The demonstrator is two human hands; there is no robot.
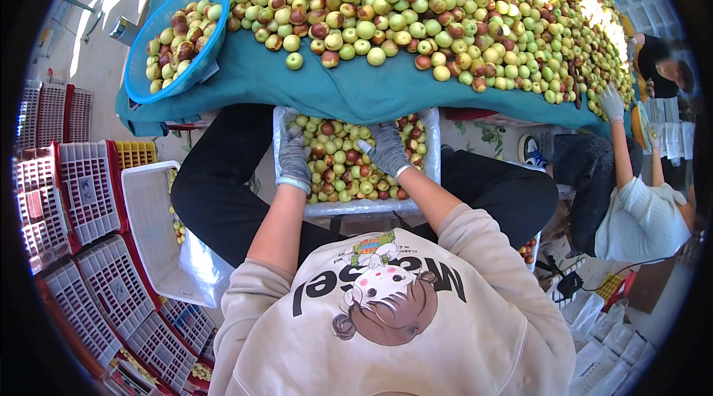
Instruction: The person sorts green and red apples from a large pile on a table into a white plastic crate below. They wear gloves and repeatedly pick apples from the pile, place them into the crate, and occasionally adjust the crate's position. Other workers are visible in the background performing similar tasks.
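Between my knees sits a crate with a clear plastic liner, filled with green and red-brown jujubes. My left hand, in a grey knit glove, lies along the crate's left side, against the liner and the fruit. On the fruit nearer the right side rests my right hand, also gloved, its thumb apart and its fingertips near the cloth's edge. I see no jujube gripped in either hand, though the undersides are hidden. Just beyond the crate, a teal cloth hangs over the table edge under a large jujube heap.
A blue plastic basket of jujubes stands at the table's left corner. White crates are stacked at left, beside a tilted white bin. At right, another person reaches a gloved hand to the heap.
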